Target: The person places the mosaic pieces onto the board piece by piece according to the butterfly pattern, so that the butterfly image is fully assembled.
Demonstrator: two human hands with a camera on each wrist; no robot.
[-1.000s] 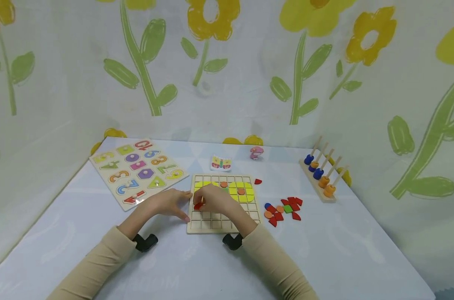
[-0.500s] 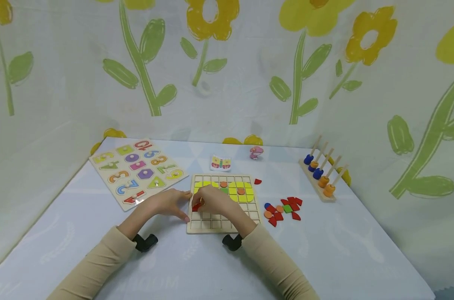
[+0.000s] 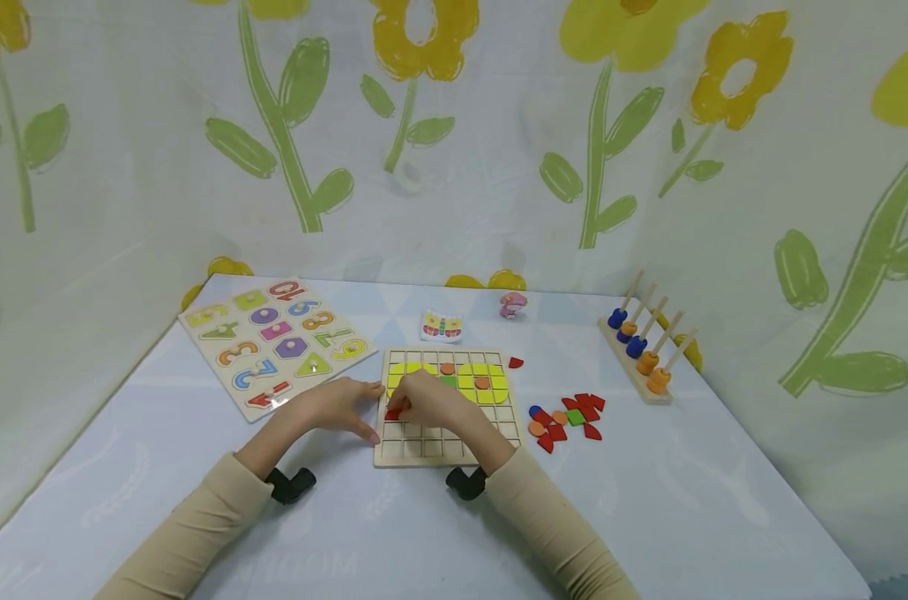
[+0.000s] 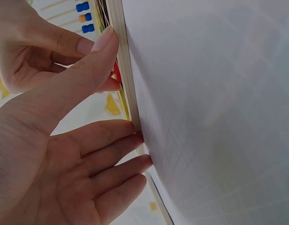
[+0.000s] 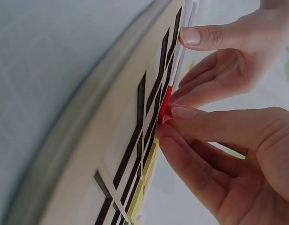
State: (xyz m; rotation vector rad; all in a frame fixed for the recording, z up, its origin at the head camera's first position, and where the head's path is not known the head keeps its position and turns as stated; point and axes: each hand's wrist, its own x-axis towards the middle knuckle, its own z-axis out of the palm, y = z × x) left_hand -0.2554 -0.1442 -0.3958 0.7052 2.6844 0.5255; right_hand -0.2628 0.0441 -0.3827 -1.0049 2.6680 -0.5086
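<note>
A wooden grid board (image 3: 454,454) lies flat on the table, with yellow tiles (image 3: 491,393), orange discs (image 3: 482,383) and a green tile in its far rows. Thumb and fingertips of my right hand (image 3: 433,400) pinch a small red tile (image 5: 165,104) at the board's left side. That tile lies in or against the grid; its full outline is hidden behind the fingers. My left hand (image 4: 64,150) touches the board's left edge with its thumb and extended fingertips, steadying nothing else.
Loose red, orange, blue and green tiles (image 3: 557,432) lie right of the board, and one red tile (image 3: 516,363) near its far corner. A number puzzle (image 3: 277,346), butterfly card (image 3: 441,327), pink figurine (image 3: 512,305) and peg stacker (image 3: 641,358) stand around it.
The right hand has shifted the red tile slightly left and down, where it now lies flatter on the grid. The left hand stays at the board's edge.
</note>
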